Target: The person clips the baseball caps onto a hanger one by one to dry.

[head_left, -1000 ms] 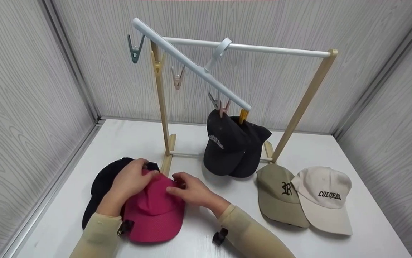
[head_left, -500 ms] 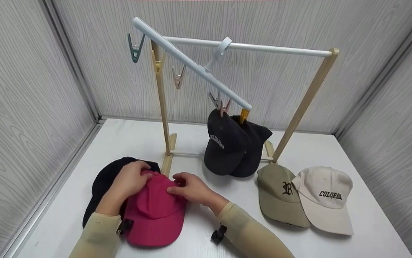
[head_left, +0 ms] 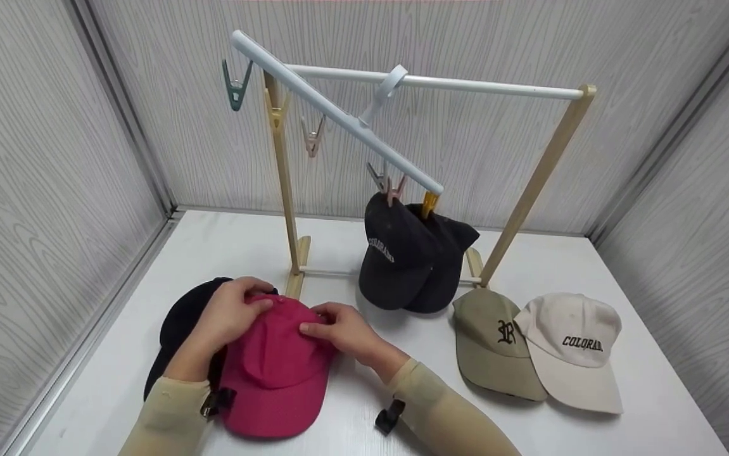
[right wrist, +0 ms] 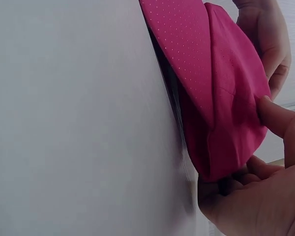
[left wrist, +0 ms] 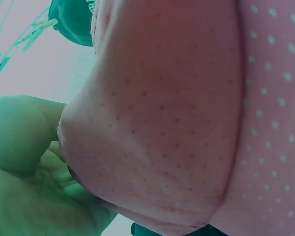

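A magenta baseball cap [head_left: 282, 361] with a dotted brim lies on the white table, brim toward me. My left hand [head_left: 230, 316] grips its back left edge, thumb on the crown and fingers behind. At the right side my right hand [head_left: 348, 332] pinches the cap between thumb and fingers. In the right wrist view the right fingers [right wrist: 255, 172] curl in under the cap's edge, while the thumb presses on the crown. A black cap [head_left: 180, 316] sits beneath and left of the magenta one, partly hidden by my left hand and forearm.
Behind stands a wooden-legged rack with a white bar [head_left: 491, 85]. A pale blue hanger [head_left: 332, 111] hooked on it carries several clips, and two dark caps [head_left: 396, 259] hang from its near right end. An olive cap [head_left: 494, 345] and an off-white cap [head_left: 576, 348] overlap at right.
The magenta cap has shifted slightly toward me and been spread smoother at the crown. My right hand has moved a little to the right, with its thumb still on the fabric.
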A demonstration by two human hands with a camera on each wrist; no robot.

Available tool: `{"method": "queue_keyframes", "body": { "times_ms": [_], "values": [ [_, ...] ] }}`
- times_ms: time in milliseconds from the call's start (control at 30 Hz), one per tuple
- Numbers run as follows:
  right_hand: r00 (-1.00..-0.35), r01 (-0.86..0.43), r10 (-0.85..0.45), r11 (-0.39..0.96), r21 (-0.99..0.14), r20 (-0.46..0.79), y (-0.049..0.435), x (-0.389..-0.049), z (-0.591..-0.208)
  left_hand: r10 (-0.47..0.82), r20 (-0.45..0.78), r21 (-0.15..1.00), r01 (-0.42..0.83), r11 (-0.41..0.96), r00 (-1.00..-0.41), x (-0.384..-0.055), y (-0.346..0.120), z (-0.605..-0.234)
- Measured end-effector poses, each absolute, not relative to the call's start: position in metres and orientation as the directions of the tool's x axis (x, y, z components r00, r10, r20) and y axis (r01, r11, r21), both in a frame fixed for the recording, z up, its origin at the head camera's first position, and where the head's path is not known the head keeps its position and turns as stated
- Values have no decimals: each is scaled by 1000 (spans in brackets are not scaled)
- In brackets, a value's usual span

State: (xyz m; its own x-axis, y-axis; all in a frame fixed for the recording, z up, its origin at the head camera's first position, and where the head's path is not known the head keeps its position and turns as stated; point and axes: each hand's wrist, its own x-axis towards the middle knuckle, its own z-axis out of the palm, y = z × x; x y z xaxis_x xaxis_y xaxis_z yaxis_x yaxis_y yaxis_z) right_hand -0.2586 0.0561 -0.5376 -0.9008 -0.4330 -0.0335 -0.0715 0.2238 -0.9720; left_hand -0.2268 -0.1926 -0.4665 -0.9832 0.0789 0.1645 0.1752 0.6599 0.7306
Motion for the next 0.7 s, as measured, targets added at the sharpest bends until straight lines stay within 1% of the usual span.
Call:
{"method": "queue_keyframes", "body": {
  "times_ms": [267,433,700],
  "values": [
    [-912,-65,-411,135,-989,3,65,-259,-533,78,151,811,168,560,-986,-226,-192,-466],
    [-910,-57,-414,90,-994,15,72,-261,-528,103,140,851,173,495,-985,-225,-191,-466],
    [-899,-106,-434,98,-989,54,84,-265,-518,167,157,872,216,439,-973,-222,-186,-460]
  ]
}}
